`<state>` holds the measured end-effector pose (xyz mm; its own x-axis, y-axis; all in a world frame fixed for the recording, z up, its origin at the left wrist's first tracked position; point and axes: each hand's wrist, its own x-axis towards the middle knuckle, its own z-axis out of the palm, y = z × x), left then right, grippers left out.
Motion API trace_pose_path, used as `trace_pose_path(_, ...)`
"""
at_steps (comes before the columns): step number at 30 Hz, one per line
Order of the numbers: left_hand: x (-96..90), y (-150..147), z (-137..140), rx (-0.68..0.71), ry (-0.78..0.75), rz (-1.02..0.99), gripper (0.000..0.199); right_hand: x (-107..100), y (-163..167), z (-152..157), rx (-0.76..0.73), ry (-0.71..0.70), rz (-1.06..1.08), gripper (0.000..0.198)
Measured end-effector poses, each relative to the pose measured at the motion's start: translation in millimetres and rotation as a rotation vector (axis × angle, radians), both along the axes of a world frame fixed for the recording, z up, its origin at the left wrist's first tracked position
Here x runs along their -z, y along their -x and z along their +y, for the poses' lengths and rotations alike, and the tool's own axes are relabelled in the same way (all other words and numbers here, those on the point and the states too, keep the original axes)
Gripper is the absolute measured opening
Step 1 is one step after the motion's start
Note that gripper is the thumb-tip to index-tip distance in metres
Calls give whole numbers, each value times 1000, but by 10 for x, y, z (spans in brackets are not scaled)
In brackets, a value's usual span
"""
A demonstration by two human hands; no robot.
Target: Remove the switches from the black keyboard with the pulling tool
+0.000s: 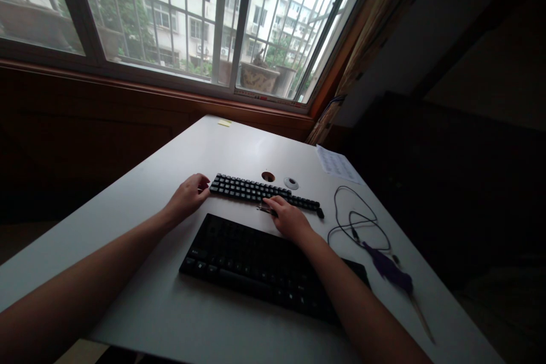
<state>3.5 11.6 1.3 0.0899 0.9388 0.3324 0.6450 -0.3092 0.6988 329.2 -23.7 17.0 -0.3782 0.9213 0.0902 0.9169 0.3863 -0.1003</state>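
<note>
Rows of loose black keycaps [245, 186] lie side by side across the middle of the white desk. At their left end is my left hand [190, 194], its curled fingertips and thumb slightly apart and touching or close to the end keycaps. My right hand [288, 216] is closed around a small metal wire tool that looks like a keycap puller [265, 210], just in front of the lowest row. Its fingertips reach the keycaps' edge. A black keyboard [239, 250] lies nearer me, partly under my right forearm; its bottom row shows keycaps, while its upper part is dark.
Behind the keycaps are a round desk hole [268, 177] and its loose cover [291, 183]. At right lie a looped cable [354, 216] and a purple brush-like object with a stick handle [390, 267]. Paper [338, 165] and a yellow note [224, 123] rest farther back.
</note>
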Motion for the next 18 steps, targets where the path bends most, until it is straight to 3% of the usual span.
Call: trace_pose_path(18, 8, 0, 2, 8, -2, -18, 23, -23, 16, -31, 28, 11, -12, 58)
